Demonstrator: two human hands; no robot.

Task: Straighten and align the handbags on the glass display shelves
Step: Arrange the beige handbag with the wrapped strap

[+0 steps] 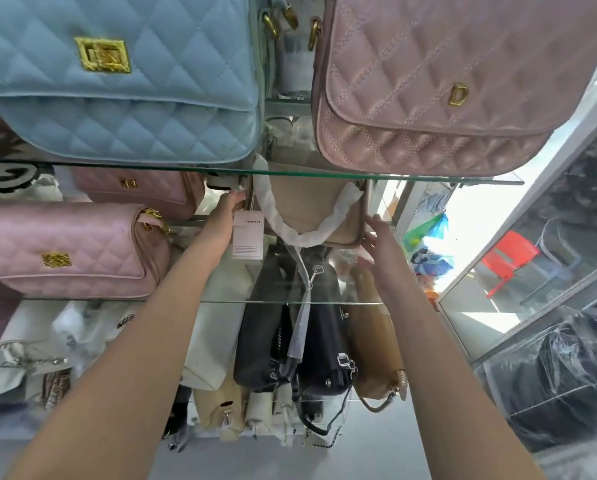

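Far to the left of the left fingers, a pale pink quilted bag [65, 251] lay on the middle glass shelf [273, 301]. A second pink bag [134, 190] sat behind it, nearer those fingers. Above them, on the upper glass shelf [463, 180], stood a blue quilted bag [117, 81] with a gold clasp.

The left hand [228, 205] reached under the upper shelf to the left end of the beige handbag [311, 202]. Its fingertips were tucked out of sight against the bag's side, so whether they gripped it or only touched it could not be told. Just right of the left wrist and below those fingers a white hang tag [248, 233] dangled from the bag.

The beige handbag sat on the middle shelf between the two sets of fingers. Its paper-wrapped strap [283, 225] drooped in a loop across its front.

The right hand [376, 239] lay against the bag's right end, fingers straight and loose, the fingertips [371, 220] touching its edge without curling round it.

Below both hands, seen through the glass, two black bags [324, 341] stood on end on a lower level. A tan bag [376, 341] stood beside them under the right wrist. Above the right fingers a dusty pink quilted bag [446, 81] with a gold letter D rested on the upper shelf. Well to the right of them, a red chair [508, 258] showed.
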